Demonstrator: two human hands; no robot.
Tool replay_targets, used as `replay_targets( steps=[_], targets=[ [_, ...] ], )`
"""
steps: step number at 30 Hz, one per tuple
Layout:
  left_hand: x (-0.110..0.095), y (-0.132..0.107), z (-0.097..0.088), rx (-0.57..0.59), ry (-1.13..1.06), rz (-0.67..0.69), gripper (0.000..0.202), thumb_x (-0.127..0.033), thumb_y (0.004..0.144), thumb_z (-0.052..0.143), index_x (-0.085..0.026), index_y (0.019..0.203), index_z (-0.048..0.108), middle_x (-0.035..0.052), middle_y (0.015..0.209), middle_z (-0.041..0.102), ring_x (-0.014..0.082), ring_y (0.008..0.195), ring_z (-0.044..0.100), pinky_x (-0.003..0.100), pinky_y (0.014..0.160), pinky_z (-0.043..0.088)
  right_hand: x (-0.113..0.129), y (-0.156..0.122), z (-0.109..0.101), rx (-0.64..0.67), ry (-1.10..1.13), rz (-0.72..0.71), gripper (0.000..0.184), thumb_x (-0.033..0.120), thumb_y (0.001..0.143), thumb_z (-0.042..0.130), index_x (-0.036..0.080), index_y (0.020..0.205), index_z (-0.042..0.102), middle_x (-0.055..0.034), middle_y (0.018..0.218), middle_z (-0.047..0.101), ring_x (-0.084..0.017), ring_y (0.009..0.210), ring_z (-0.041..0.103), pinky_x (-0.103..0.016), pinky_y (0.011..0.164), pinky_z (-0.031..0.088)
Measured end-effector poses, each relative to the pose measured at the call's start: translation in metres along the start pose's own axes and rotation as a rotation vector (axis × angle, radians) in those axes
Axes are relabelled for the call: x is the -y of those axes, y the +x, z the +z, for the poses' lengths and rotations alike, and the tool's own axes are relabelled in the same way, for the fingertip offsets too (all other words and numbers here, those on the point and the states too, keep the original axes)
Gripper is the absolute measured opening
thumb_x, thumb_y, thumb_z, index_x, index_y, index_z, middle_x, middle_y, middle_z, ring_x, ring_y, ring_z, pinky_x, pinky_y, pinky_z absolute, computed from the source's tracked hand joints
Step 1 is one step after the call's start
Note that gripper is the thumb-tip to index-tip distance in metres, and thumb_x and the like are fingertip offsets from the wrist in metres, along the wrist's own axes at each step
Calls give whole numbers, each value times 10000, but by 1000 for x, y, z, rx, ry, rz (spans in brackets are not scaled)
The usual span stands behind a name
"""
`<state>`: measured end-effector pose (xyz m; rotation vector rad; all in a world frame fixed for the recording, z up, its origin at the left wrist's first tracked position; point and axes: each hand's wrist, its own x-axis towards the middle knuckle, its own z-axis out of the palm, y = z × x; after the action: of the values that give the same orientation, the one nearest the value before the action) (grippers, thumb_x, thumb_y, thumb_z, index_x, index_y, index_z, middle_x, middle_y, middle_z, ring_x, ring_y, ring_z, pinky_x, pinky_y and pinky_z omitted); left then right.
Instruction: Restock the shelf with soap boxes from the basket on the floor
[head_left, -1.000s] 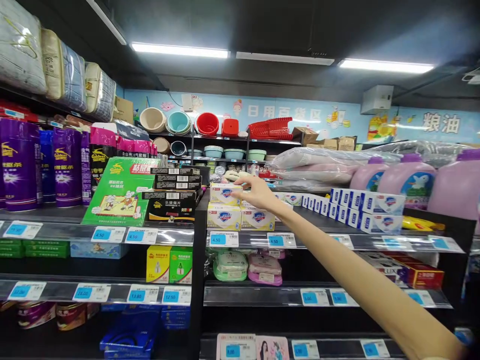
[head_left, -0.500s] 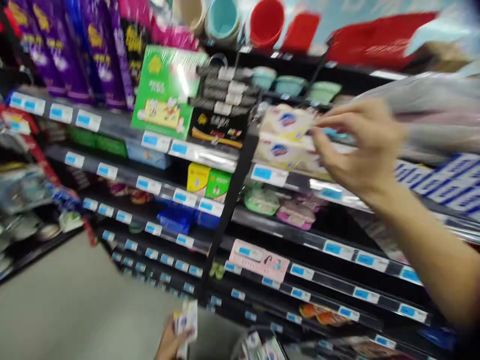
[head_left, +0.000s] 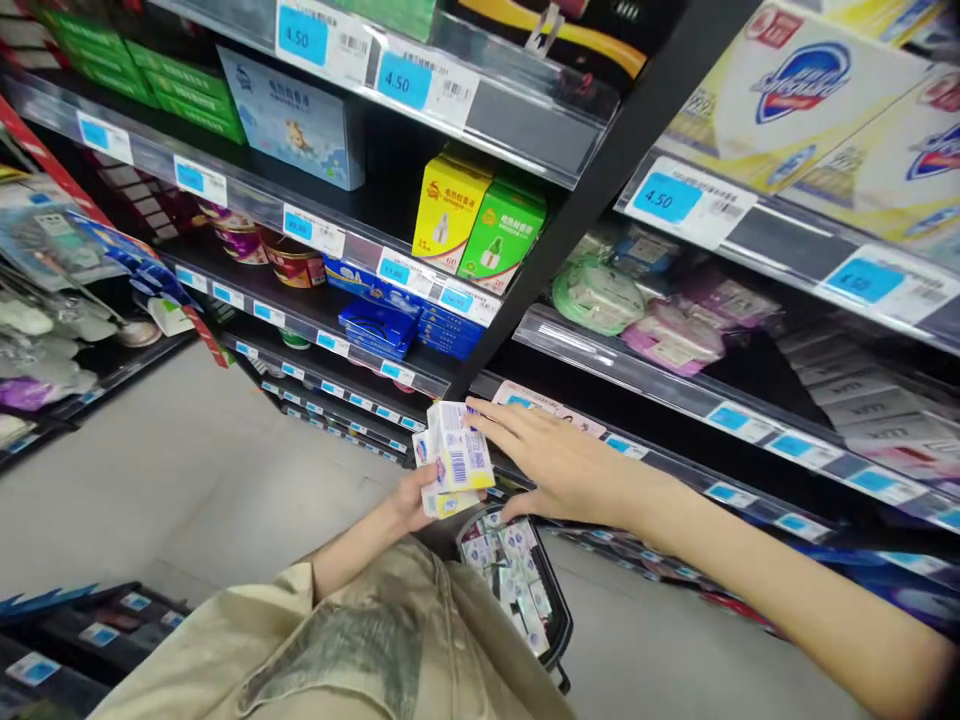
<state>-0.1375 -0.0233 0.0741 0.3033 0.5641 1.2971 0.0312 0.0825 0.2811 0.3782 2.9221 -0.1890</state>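
Note:
My left hand (head_left: 416, 497) is closed round a small stack of white and yellow soap boxes (head_left: 454, 461), held up in front of my chest. My right hand (head_left: 551, 462) reaches across to the same stack, its fingers stretched out and touching the top box. Just below both hands a black basket (head_left: 551, 612) holds several more small white and blue boxes (head_left: 504, 564). Large yellow soap packs (head_left: 795, 95) stand on the upper shelf at the right.
Black store shelving (head_left: 592, 190) with blue price tags fills the view. Yellow and green boxes (head_left: 480, 220), blue flat boxes (head_left: 382, 325) and bagged green and pink items (head_left: 645, 310) sit on it. Grey floor (head_left: 187, 470) lies to the left, with hanging goods (head_left: 52, 300) beyond.
My right hand has come down from the top shelf to the stack in my left hand. The view has dropped from the upper shelves to the basket and floor.

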Motion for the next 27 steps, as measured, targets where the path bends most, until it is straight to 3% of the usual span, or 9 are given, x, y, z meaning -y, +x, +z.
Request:
replay_targets(
  steps=[3,7,12,15,17,21,24,27],
  targets=[
    [-9,-2,26,-68,43,48,815,-568,550,1059,-151,1186,765,166,1185,832,429,1176,768,545,1055,602,1,-2,-4,-32,148,97,1352,520,790,990,287,1798,120,-198,1834,269,-424,1635,414,-594,1259,504],
    [-19,-6,54,-167,120,220,875,-469,649,1063,-201,1369,645,130,1264,802,336,1169,756,463,1033,601,8,3,2,-63,242,142,1267,413,784,1002,321,1774,218,-193,1839,248,-443,1628,421,-606,1252,514],
    [-24,-13,65,-123,241,434,823,-496,687,1038,-205,1308,583,107,1225,768,282,1084,740,401,945,609,6,14,6,-250,447,148,919,225,808,895,283,1614,456,-175,1691,502,-370,1553,536,-537,1254,516],
    [-32,-20,68,-122,354,549,685,-424,709,1026,-218,1191,585,72,1140,755,247,1019,721,376,923,609,-3,17,1,-334,776,230,719,240,849,819,255,1486,486,-147,1423,713,-299,1247,740,-472,1057,632],
    [-38,-25,69,-86,378,555,577,-388,753,992,-218,1137,597,63,1088,742,247,1006,717,382,932,612,-11,18,0,-344,1048,265,618,319,890,817,243,1406,484,-126,1283,767,-254,1092,775,-417,933,659],
    [-45,-29,66,-40,361,488,526,-367,742,983,-219,1106,634,69,1058,737,273,1012,714,409,965,611,-20,19,1,-297,1337,291,690,425,876,896,240,1407,496,-118,1243,779,-238,1104,769,-394,924,657],
    [-41,-32,61,-26,366,419,608,-397,723,997,-234,1188,640,92,1125,755,306,1060,719,427,983,608,-17,19,1,-258,1308,319,778,421,858,918,240,1476,481,-98,1223,772,-218,1076,763,-358,893,647],
    [-29,-36,58,-50,357,345,689,-484,718,996,-259,1277,661,107,1167,758,350,1143,714,471,1038,595,-11,19,-8,-253,1111,306,876,375,795,948,236,1525,485,-51,1143,763,-182,945,744,-291,804,614]
  ],
)
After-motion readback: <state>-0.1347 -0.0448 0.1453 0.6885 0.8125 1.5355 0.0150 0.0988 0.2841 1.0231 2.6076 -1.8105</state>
